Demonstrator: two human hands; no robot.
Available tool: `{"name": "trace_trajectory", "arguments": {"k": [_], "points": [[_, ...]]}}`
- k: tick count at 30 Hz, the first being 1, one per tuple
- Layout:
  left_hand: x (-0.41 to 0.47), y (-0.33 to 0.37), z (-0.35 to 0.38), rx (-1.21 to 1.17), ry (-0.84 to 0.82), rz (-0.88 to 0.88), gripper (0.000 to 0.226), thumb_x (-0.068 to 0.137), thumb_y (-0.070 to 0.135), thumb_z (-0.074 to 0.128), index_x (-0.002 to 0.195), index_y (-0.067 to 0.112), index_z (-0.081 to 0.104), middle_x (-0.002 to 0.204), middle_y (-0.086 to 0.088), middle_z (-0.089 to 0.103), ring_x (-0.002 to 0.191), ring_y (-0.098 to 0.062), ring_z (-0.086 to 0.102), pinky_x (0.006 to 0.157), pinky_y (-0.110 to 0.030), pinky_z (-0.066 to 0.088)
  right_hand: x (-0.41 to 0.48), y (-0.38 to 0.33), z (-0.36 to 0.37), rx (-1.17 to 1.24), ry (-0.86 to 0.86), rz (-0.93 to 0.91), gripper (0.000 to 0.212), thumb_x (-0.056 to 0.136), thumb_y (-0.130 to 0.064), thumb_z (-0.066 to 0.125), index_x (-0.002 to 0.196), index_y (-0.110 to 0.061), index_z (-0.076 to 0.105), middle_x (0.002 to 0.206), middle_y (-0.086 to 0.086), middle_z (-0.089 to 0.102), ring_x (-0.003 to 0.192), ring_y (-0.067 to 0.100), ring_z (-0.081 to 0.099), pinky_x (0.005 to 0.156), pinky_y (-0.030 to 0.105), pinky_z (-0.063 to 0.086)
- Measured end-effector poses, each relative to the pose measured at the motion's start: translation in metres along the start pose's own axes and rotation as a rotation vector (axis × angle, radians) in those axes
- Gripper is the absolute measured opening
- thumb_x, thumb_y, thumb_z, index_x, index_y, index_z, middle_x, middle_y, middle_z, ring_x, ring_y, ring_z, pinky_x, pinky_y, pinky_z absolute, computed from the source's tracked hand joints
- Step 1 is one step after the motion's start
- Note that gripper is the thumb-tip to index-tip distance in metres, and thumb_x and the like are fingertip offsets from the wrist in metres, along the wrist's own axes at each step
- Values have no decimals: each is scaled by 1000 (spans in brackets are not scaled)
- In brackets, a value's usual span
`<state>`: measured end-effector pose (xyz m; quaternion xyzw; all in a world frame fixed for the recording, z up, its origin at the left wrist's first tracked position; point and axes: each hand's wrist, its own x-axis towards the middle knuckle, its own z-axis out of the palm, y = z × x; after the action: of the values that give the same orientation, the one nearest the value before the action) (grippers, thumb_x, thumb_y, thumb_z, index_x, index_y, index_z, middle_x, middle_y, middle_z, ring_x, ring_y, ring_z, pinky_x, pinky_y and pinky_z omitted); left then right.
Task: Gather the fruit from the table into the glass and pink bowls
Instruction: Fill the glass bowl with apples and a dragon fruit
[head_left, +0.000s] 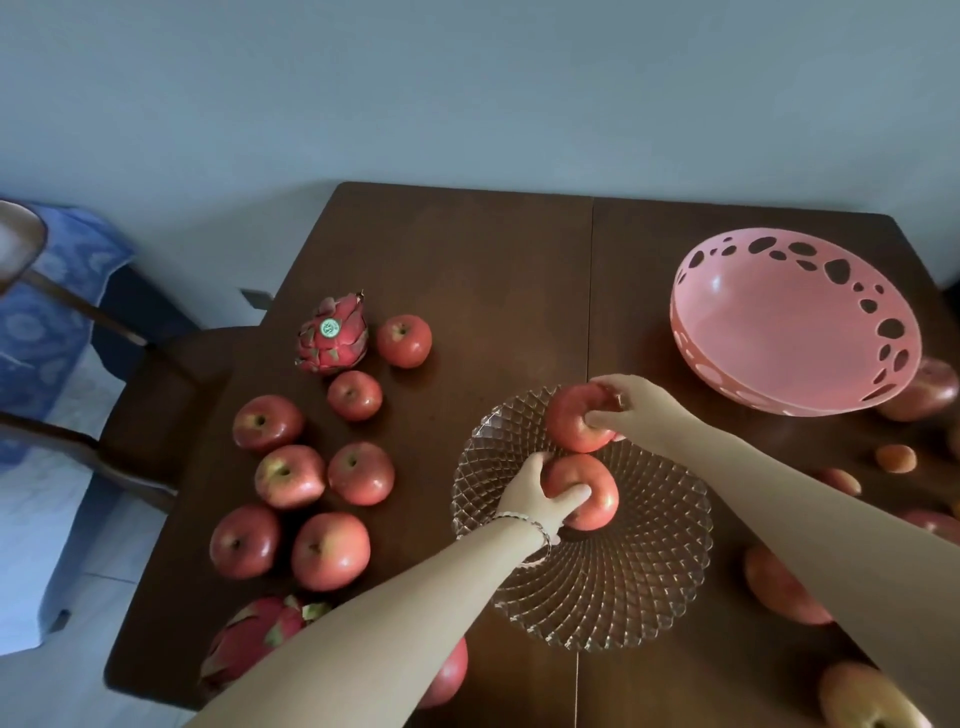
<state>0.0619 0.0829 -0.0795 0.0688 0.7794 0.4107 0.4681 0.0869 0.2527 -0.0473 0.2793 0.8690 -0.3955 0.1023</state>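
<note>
Both hands grip fruit over the glass bowl (582, 525). Left hand (540, 496) wraps one apple (589, 493) from the side, fingers curled over its top. Right hand (636, 410) pinches a second apple (576, 418) at the bowl's far rim, thumb and fingers pressed on its right side. Neither apple looks released yet; contact with the glass cannot be told.

Judgement: set each down low and gently, let it settle near the centre before letting go, since glass chips and round fruit rolls.

Pink bowl (795, 322) sits far right, nothing in it. Loose apples (306, 475) cluster on the table (467, 249) to the left, more to the right. Dragon fruit (332, 335) at the back carries a round green sticker, its print too small to read.
</note>
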Motion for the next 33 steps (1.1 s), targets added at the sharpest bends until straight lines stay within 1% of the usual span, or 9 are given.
{"name": "trace_trajectory", "arguments": {"k": [2, 7, 13, 18, 20, 23, 26, 30, 33], "points": [[1, -3, -2, -75, 9, -57, 65, 78, 33, 71, 132, 18, 37, 131, -9, 50, 101, -28, 65, 72, -37, 60, -3, 1, 1, -75, 92, -42, 47, 83, -25, 63, 128, -22, 51, 124, 6, 54, 104, 20, 56, 90, 34, 49], [2, -5, 3, -47, 42, -85, 60, 77, 38, 71, 124, 14, 43, 120, -11, 57, 97, -27, 67, 80, -41, 59, -23, -5, 26, -108, 226, -91, 43, 92, -23, 51, 134, -27, 44, 137, 2, 39, 114, 24, 52, 91, 34, 47], [-7, -1, -7, -40, 28, -69, 57, 82, 29, 64, 131, 13, 40, 111, -6, 55, 103, -27, 63, 91, -42, 53, -36, -6, 49, -74, 118, 34, 87, 84, -42, 62, 148, -34, 4, 157, 3, 4, 141, 31, 25, 105, 44, 39], [-24, -8, -68, 463, 567, 396, 39, 80, 14, 59, 119, 11, 55, 123, -11, 51, 114, -26, 50, 104, -34, 38, -30, -18, 48, 82, 214, 114, 71, 83, -39, 65, 142, -33, 24, 147, 13, 20, 118, 36, 51, 89, 41, 49], [-21, -14, -95, 703, 701, 333, 49, 79, 19, 62, 126, 13, 51, 134, -15, 43, 124, -33, 40, 104, -38, 32, -26, -22, 50, 92, 238, 110, 65, 83, -36, 65, 138, -32, 29, 141, 13, 25, 113, 36, 53, 88, 40, 51], [-16, -26, -127, 943, 587, -36, 69, 80, 36, 62, 140, 25, 31, 147, -11, 25, 131, -33, 31, 105, -40, 33, -23, -23, 50, 58, 236, 91, 62, 81, -35, 64, 134, -33, 32, 135, 11, 30, 112, 34, 52, 89, 44, 53], [-11, -37, -145, 1069, 452, -174, 75, 78, 39, 64, 141, 30, 25, 141, -10, 33, 127, -30, 37, 102, -37, 35, -22, -23, 48, -9, 231, 82, 62, 80, -38, 64, 133, -36, 33, 132, 9, 33, 108, 34, 53, 84, 44, 56], [-12, -33, -148, 1047, 436, -159, 75, 75, 33, 69, 138, 28, 30, 131, -10, 40, 119, -33, 41, 93, -35, 41, -21, -20, 47, 3, 162, 93, 73, 82, -42, 64, 141, -36, 22, 142, 11, 27, 117, 34, 51, 90, 44, 53], [-19, -15, -135, 884, 512, 53, 81, 70, 30, 74, 138, 25, 31, 135, -7, 39, 118, -35, 39, 95, -37, 39, -28, -19, 41, 94, 143, 126, 87, 81, -46, 64, 147, -28, 11, 151, 11, 18, 134, 32, 34, 104, 47, 39]]}}
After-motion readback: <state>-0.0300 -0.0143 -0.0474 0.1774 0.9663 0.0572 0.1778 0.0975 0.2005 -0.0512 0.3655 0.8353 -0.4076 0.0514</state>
